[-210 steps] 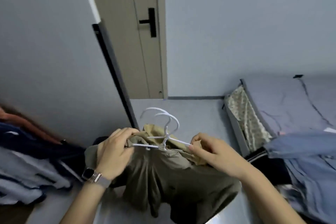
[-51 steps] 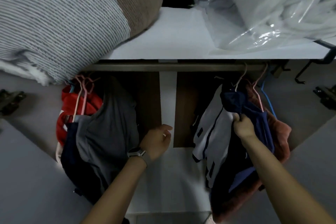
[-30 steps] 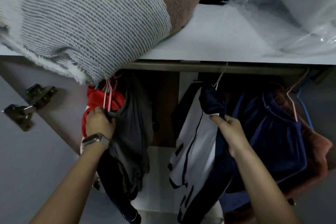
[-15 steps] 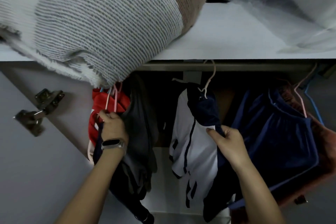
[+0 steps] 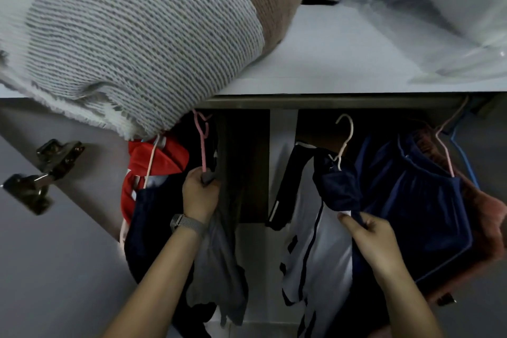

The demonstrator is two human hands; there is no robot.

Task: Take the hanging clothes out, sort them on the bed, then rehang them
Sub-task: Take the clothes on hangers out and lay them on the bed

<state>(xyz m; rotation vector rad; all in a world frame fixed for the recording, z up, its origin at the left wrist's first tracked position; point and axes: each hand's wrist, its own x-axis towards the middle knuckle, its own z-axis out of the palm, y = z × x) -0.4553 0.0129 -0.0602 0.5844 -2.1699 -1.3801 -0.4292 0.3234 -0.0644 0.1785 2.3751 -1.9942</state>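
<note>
I look up into the wardrobe, where a white shelf (image 5: 343,63) carries a folded grey knit blanket (image 5: 137,35) and plastic-wrapped bedding (image 5: 452,8). Under the shelf runs the rail (image 5: 329,103). On the right hang navy shorts (image 5: 417,206) on a pink hanger (image 5: 444,151), with a rust-coloured garment (image 5: 488,222) behind them. In the middle I have a white and navy jacket (image 5: 315,241) on a pale hanger (image 5: 344,143) whose hook sits below the rail. On the left hang a red garment (image 5: 148,162) and a grey shirt (image 5: 219,263). My right hand (image 5: 370,239) pinches the navy cloth of the jacket. My left hand (image 5: 200,195), with a watch (image 5: 183,223) at the wrist, grips the base of a pink hook (image 5: 202,140) over the grey shirt.
</note>
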